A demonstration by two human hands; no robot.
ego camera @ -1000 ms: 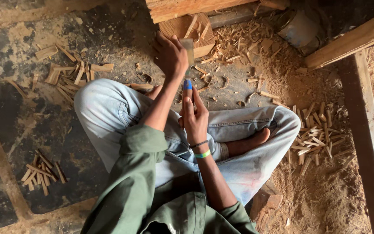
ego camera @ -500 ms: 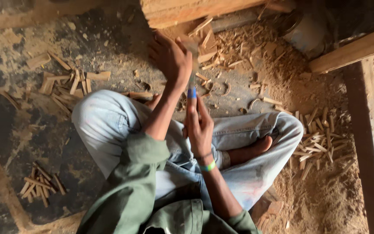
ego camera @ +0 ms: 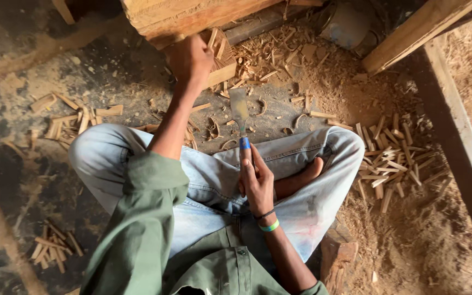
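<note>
A thick wooden beam (ego camera: 192,13) is laid across the top, above a dirt floor (ego camera: 23,164) strewn with wood chips (ego camera: 391,158). The left hand (ego camera: 190,59) is stretched out to the beam's lower edge, fingers curled against it; whether anything is gripped cannot be told. A chisel (ego camera: 241,117) is held upright over the crossed legs, the right hand (ego camera: 255,177) closed round its handle.

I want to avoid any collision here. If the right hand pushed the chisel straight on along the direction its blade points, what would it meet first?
The right hand points the chisel up the picture. Beyond the tip, the wood pieces and shavings come first, then probably the big wooden block; depth is unclear.
</note>
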